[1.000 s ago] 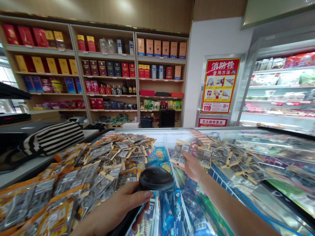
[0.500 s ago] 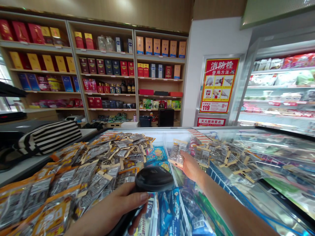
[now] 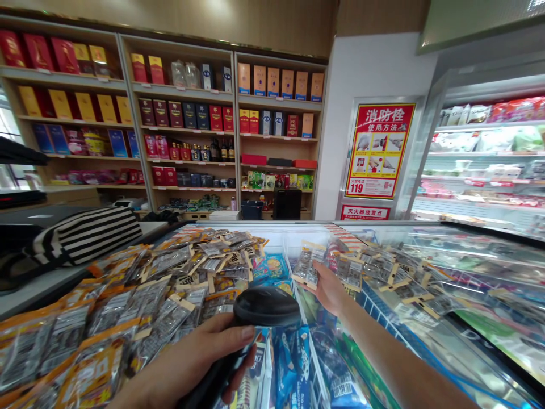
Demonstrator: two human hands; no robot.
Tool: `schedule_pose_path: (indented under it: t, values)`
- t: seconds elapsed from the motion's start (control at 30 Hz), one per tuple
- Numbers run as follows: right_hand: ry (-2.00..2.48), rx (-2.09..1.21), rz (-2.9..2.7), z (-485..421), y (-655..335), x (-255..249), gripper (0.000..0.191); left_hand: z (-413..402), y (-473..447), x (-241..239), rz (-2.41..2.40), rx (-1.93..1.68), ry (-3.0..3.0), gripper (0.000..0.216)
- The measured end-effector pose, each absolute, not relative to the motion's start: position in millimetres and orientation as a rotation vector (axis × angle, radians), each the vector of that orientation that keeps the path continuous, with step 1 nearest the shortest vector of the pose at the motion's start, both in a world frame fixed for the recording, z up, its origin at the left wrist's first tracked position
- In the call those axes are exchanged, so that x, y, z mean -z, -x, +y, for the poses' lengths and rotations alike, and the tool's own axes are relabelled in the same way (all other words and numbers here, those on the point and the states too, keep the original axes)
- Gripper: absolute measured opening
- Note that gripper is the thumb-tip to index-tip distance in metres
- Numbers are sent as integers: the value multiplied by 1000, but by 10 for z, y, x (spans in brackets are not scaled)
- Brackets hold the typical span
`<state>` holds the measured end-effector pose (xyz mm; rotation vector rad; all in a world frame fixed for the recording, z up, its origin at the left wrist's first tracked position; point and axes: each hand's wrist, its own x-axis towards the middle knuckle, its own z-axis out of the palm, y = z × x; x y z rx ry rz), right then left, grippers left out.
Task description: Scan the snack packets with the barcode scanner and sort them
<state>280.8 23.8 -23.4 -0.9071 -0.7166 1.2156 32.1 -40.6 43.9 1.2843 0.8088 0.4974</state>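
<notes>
Wrapped round the handle of a black barcode scanner [image 3: 267, 307], my left hand [image 3: 204, 352] is at the lower middle, with the scanner's head pointing forward. My right hand [image 3: 327, 288] reaches out over the freezer and grips a small clear snack packet [image 3: 307, 264] by its near edge. The thumb shows on the packet; the other fingers are mostly hidden. To the left spreads a large heap of similar snack packets [image 3: 170, 307] with orange and cream edges. More packets [image 3: 398, 270] lie on the glass to the right.
Below, the chest freezer holds wrapped frozen goods [image 3: 293, 363] between white wire dividers [image 3: 317, 369]. A striped bag [image 3: 91, 236] rests on the left counter. Shelves of boxed goods [image 3: 187, 116], a red poster [image 3: 380, 150] and a lit refrigerated display [image 3: 485, 153] stand behind.
Almost nothing differs. The view has shifted very slightly, and both hands keep their hold on the scanner and the packet in nearly the same places.
</notes>
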Motion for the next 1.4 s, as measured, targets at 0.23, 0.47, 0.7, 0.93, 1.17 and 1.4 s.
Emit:
schedule_pose_path:
  t: [0.23, 0.47, 0.7, 0.93, 1.17, 1.4]
  values:
    - [872, -1229, -730, 260, -2830, 259, 32, -401, -321, -443, 814, -521, -1290, 29]
    - [822, -1206, -655, 276, -2857, 251, 30, -383, -335, -416, 823, -528, -1317, 30]
    - [818, -1197, -663, 282, -2813, 244, 29, -351, -328, -356, 782, -536, -1305, 29]
    - [1435, -600, -1058, 315, -3201, 148, 34, -236, -189, -466, 852, -672, -1318, 28]
    - [2245, 350, -1318, 174, -3830, 92, 45, -29, -15, -464, 1088, -766, -1338, 33]
    - [2073, 495, -1444, 213, -3576, 40, 36, 121, 92, -418, 1295, -897, -1277, 35]
